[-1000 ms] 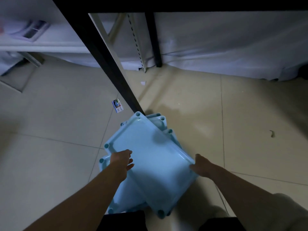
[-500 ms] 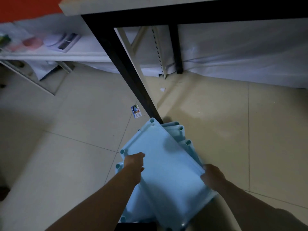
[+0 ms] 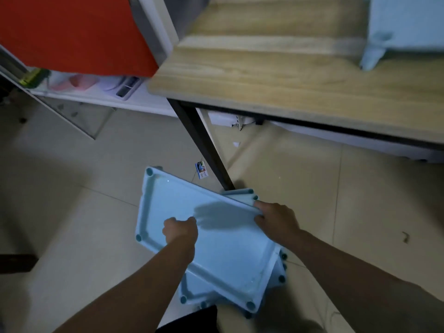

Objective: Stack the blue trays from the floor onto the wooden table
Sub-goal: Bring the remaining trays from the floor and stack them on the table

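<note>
Blue tray (image 3: 211, 239) is held in both hands just above the pile (image 3: 199, 290) on the floor, in front of the black table leg (image 3: 201, 145); my left hand (image 3: 180, 230) grips its near long edge, fingers curled over the rim, and my right hand (image 3: 276, 218) clamps the far edge close beside the leg. I judge the step is the lift: keep it level, swing it out from the leg before raising, clear the lip of the tabletop (image 3: 288, 75), then set it squarely on the pale blue tray (image 3: 403, 25) already up there, well beyond the leg, corner posts lined up so the stack seats. A small printed card (image 3: 201, 169) lies on the floor just left of the leg; its writing is too small for me to read.
</note>
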Action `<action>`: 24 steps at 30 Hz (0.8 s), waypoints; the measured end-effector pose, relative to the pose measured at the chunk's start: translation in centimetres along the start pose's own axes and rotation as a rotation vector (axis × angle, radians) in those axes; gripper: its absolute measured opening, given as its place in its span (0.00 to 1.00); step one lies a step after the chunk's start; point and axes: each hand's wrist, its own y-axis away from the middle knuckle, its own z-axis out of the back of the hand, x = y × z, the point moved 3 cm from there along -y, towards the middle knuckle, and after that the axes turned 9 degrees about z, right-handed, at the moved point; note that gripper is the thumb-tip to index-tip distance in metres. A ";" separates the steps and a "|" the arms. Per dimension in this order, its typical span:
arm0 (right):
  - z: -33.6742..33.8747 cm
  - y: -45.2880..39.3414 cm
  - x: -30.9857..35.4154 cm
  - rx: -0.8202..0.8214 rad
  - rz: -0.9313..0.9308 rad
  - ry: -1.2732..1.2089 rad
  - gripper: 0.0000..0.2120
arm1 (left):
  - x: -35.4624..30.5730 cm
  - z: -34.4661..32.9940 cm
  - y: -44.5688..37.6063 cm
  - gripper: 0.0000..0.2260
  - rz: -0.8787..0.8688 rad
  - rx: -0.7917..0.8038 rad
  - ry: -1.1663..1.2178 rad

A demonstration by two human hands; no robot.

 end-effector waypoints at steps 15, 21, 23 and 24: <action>29.2 5.9 14.3 -0.098 0.287 0.250 0.08 | -16.8 15.1 23.7 0.11 -1.191 -0.217 -0.656; 41.7 10.7 16.2 -0.221 0.257 0.373 0.02 | -23.0 16.2 32.3 0.10 -1.428 -0.243 -0.631; 45.4 12.3 16.5 -0.289 0.197 0.388 0.02 | -24.9 16.1 35.1 0.11 -1.507 -0.227 -0.554; 47.1 13.2 16.7 -0.344 0.167 0.392 0.03 | -25.8 16.1 36.6 0.10 -1.539 -0.220 -0.515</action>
